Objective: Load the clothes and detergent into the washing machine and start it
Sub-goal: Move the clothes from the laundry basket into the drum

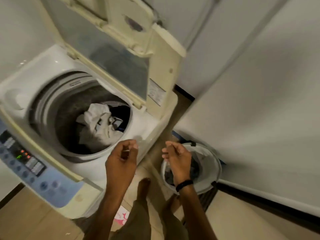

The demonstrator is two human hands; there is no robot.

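Note:
A top-loading washing machine [52,70] stands at the left with its lid [110,54] folded up. White and dark clothes [102,122] lie in the drum. Its blue control panel [32,168] at the front left shows lit red and green lights. My left hand [123,156] hovers at the machine's right front corner, fingers loosely curled, holding nothing. My right hand [176,156], with a black wristband, hangs over a white laundry basket [218,163] on the floor, fingers loosely apart and empty. Dark clothes [195,170] lie inside the basket.
White cabinet doors [259,101] fill the right side, close behind the basket. My bare foot [143,186] stands on the tan tiled floor between machine and basket. A pink and white packet [121,215] lies on the floor by the machine's base.

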